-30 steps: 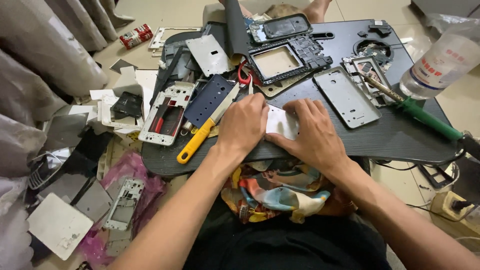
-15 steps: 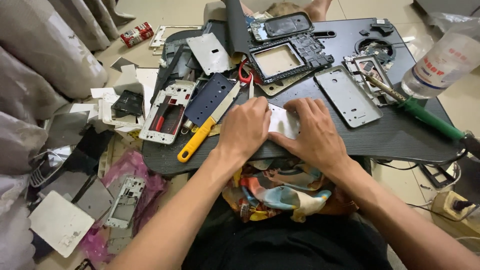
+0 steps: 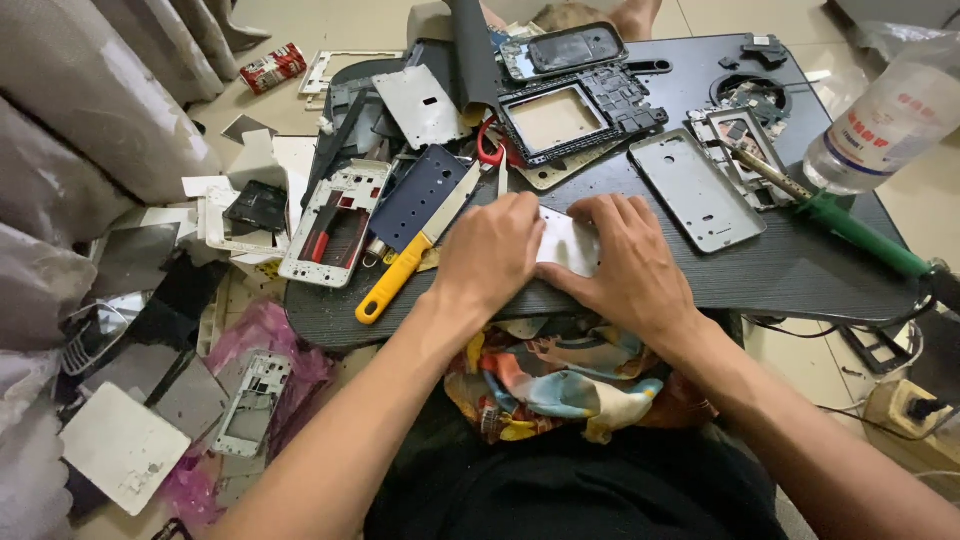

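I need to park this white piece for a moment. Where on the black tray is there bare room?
Bare tray lies right of the right hand, between the grey phone frame and the near rim, below the green soldering iron. A smaller strip sits under the yellow-handled knife. The far half is crowded with phone parts.

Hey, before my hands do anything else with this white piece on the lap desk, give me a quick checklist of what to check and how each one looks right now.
1. Both hands on the white piece: ok; left hand and right hand press on it from either side.
2. Piece supported by the black lap desk: ok, though close to the near edge.
3. Yellow-handled knife away from the fingers: not ok; it lies just beside the left hand.
4. Green-handled soldering iron away from the hands: ok, off to the right.
5. Clear bottle stable: cannot tell.
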